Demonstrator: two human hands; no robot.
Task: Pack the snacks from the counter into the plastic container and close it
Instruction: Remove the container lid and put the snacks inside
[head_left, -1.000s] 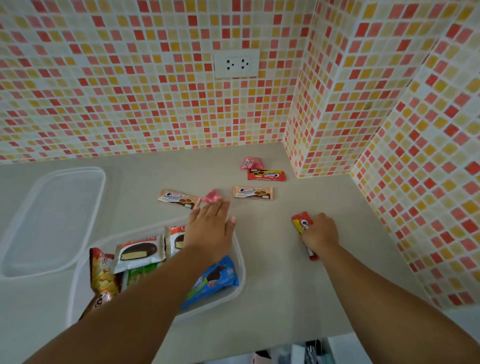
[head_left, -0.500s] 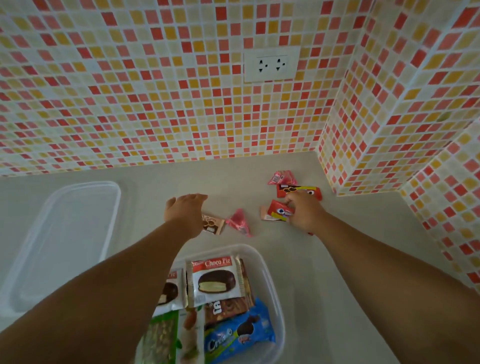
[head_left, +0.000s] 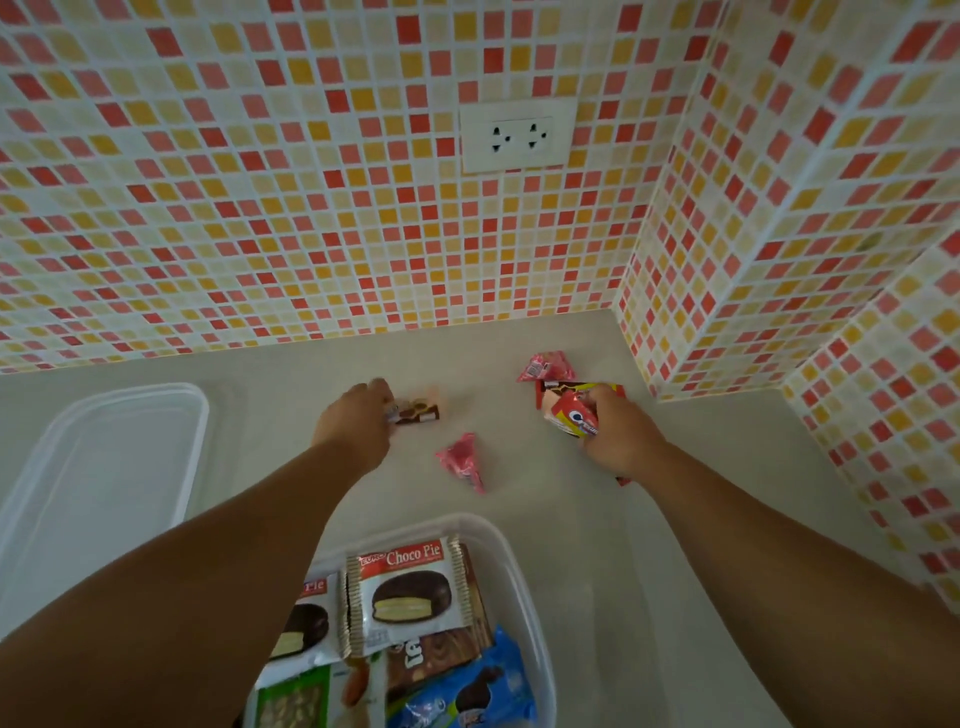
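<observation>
Your right hand (head_left: 615, 441) is clenching around a red cookie packet (head_left: 574, 418), and you are pressing the same fingers down toward a second red packet (head_left: 576, 389) lying flat just beyond it. That is the weak point: you are gathering a second slick wrapper into a hand that is already full, so either one could squirt out sideways and skid toward the far right corner of the tiled wall. Your left hand (head_left: 356, 423) is closing on the brown biscuit packet (head_left: 418, 410); the fingers are over its left end, but I cannot tell whether you are actually gripping it or only touching it. If you are only pinching that end, the packet may hinge down and drop as you lift.

Between your hands, a pink wrapped candy (head_left: 464, 460) is lying alone on the counter (head_left: 597, 545), and another pink candy (head_left: 545, 366) is sitting at the far side, touching the flat red packet. Both are small and easy to overlook or to flick away as you are drawing your arms back.

The plastic container (head_left: 519, 566) is sitting near you between your forearms, already holding a Choco Pie pack (head_left: 410, 592) and several others. Your left forearm is passing above its left rim, so a low pull-back could nudge it. The lid (head_left: 104, 499) is lying well apart at the left.
</observation>
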